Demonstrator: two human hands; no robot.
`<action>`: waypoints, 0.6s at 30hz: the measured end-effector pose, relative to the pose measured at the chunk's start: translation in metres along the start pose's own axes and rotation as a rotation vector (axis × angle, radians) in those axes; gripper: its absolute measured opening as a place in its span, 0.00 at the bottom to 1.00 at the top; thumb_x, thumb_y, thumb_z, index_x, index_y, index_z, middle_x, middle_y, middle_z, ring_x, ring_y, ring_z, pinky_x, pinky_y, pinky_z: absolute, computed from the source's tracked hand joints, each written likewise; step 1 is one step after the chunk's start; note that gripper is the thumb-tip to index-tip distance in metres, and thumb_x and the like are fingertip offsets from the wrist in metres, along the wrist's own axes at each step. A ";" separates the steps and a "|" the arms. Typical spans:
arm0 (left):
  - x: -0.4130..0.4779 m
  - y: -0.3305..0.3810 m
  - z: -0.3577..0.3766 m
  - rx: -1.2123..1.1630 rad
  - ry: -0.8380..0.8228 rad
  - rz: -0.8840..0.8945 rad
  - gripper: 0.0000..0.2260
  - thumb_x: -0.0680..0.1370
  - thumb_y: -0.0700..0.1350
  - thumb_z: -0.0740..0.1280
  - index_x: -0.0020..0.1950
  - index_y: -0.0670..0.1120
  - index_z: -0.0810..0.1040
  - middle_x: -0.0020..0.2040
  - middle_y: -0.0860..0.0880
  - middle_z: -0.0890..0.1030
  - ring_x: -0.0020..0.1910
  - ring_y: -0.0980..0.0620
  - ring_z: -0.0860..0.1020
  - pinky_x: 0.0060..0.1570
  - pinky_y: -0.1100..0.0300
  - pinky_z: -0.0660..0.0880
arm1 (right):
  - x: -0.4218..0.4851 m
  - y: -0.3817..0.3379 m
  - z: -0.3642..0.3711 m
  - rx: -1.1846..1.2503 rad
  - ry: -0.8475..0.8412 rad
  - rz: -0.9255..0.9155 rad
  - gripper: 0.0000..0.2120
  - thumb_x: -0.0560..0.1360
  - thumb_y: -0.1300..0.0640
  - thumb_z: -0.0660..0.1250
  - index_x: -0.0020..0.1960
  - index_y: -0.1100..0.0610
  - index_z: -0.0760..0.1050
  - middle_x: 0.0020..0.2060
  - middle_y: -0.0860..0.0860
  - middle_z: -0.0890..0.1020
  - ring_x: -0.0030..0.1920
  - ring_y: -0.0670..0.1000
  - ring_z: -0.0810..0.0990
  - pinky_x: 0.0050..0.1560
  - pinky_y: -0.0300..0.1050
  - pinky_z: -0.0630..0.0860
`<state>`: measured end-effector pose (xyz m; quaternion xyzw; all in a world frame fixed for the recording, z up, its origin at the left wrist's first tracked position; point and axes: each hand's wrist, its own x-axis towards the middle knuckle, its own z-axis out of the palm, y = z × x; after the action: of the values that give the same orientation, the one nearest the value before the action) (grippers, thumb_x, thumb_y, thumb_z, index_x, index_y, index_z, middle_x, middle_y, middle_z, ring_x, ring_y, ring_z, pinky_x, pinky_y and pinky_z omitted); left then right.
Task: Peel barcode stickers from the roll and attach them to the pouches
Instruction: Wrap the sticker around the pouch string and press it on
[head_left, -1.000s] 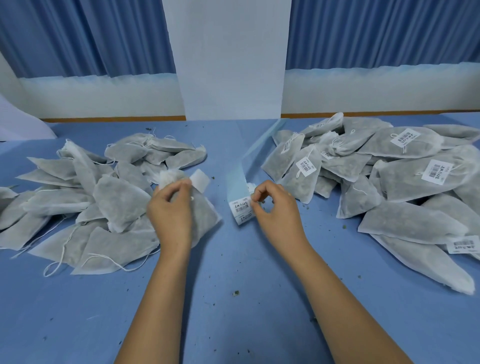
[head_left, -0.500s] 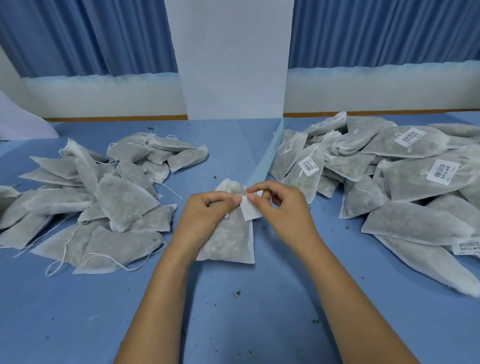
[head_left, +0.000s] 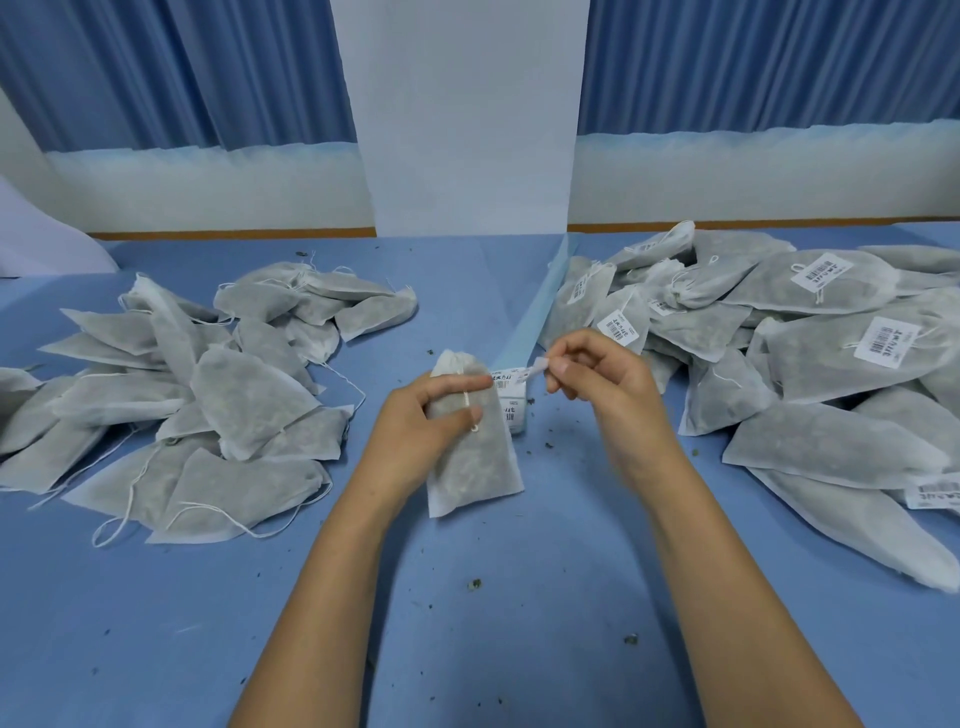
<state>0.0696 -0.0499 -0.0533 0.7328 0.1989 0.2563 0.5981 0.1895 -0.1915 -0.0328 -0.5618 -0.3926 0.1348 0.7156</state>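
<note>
My left hand (head_left: 415, 421) grips a grey pouch (head_left: 475, 467) at its gathered top, holding it tilted over the blue table. Just right of it, my right hand (head_left: 597, 384) pinches a white barcode sticker (head_left: 535, 370) by its edge, lifted off the strip. The roll's pale blue backing strip (head_left: 535, 306) runs back from a labelled end (head_left: 511, 397) that peeks out behind the pouch. The sticker does not touch the pouch.
A heap of unlabelled pouches (head_left: 197, 395) with loose white strings lies to the left. A larger heap of labelled pouches (head_left: 810, 364) fills the right side. A white upright panel (head_left: 467, 119) stands at the back of the blue table (head_left: 519, 623), which is dotted with crumbs.
My left hand brought a pouch from the left heap to the centre. My right hand peeled a sticker off the roll and now holds it up to the right of the pouch.
</note>
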 end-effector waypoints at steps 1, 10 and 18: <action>-0.001 0.001 0.001 0.003 -0.026 0.022 0.18 0.73 0.35 0.71 0.50 0.60 0.84 0.54 0.57 0.83 0.54 0.57 0.80 0.53 0.61 0.78 | -0.002 0.000 0.004 0.037 -0.041 -0.015 0.03 0.71 0.63 0.63 0.41 0.56 0.75 0.29 0.44 0.78 0.33 0.41 0.76 0.38 0.29 0.69; -0.001 0.002 0.003 -0.080 -0.157 0.092 0.27 0.68 0.31 0.74 0.60 0.56 0.81 0.53 0.50 0.84 0.51 0.55 0.80 0.54 0.61 0.77 | -0.006 0.007 0.020 -0.165 -0.248 0.018 0.09 0.74 0.73 0.61 0.43 0.61 0.73 0.34 0.62 0.78 0.38 0.60 0.77 0.47 0.54 0.74; 0.000 0.001 0.001 -0.112 -0.320 0.063 0.29 0.68 0.36 0.75 0.66 0.54 0.75 0.62 0.50 0.80 0.60 0.54 0.78 0.60 0.59 0.75 | -0.006 0.013 0.015 -0.494 -0.185 -0.084 0.08 0.71 0.69 0.62 0.40 0.58 0.74 0.31 0.54 0.75 0.33 0.52 0.70 0.36 0.33 0.66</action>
<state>0.0696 -0.0506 -0.0530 0.7355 0.0636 0.1655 0.6540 0.1777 -0.1806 -0.0467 -0.6878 -0.5002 0.0559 0.5230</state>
